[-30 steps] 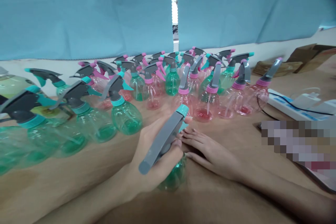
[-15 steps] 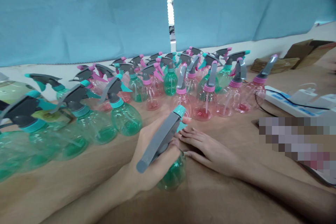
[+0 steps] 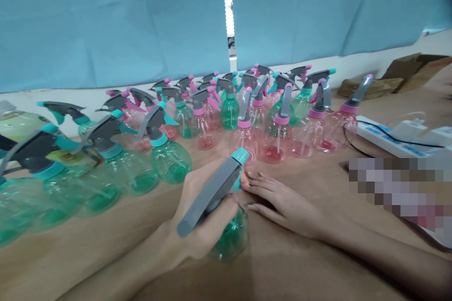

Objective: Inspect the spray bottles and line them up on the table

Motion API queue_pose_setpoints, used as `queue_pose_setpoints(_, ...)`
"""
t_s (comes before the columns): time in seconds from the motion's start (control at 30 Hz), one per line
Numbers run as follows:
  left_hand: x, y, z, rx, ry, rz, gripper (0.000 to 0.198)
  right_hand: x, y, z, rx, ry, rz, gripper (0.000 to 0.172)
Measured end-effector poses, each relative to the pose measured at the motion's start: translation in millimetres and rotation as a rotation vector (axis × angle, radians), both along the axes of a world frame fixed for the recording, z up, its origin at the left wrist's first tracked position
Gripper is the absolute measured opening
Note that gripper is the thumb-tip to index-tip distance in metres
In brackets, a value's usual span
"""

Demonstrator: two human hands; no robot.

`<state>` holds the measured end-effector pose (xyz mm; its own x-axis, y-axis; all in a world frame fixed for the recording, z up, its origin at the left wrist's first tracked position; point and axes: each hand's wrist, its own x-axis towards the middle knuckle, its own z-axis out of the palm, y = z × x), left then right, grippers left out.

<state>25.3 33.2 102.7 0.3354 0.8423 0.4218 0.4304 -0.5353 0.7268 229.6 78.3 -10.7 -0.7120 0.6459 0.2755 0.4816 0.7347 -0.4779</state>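
My left hand [image 3: 201,216] is wrapped round the neck of a green spray bottle [image 3: 231,237], under its grey spray head with a teal nozzle. The bottle stands at the near middle of the table, its nozzle pointing away from me. My right hand [image 3: 282,200] lies palm down on the table just right of that bottle, fingers stretched towards it, holding nothing. Beyond the left hand stands another green bottle [image 3: 172,160], and a pink bottle [image 3: 245,138] is behind the held bottle's nozzle.
Several green bottles [image 3: 134,171] line the left side of the brown table [image 3: 141,254]. Pink and green bottles crowd the back. At right are a white power strip [image 3: 388,137] with a black cable, a blurred-out flat object [image 3: 399,188] and cardboard [image 3: 406,75].
My left hand and the held spray head have shifted slightly left and down; the teal trigger is now more hidden by the fingers. My right hand has barely moved.
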Motion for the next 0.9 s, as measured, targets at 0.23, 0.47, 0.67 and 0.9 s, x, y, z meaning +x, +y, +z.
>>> queue_pose_setpoints(0.23, 3.7, 1.3, -4.6, -0.061, -0.102, 0.003, 0.03, 0.4, -1.1, 0.6, 0.005, -0.007, -0.001, 0.051)
queue_pose_setpoints(0.47, 5.6, 0.6, -2.7, -0.062, -0.06, 0.025, 0.01, 0.8, -1.2, -0.6, 0.015, -0.008, -0.007, 0.05)
queue_pose_setpoints(0.67, 5.8, 1.0, -3.1, -0.06, -0.046, 0.036, 0.012, 1.5, -0.9, 0.3, 0.01, -0.013, 0.001, 0.05)
queue_pose_setpoints(0.9, 5.3, -0.2, -1.9, -0.032, -0.035, 0.035, 0.027, 0.7, -0.4, 0.8, 0.008, -0.042, 0.002, 0.052)
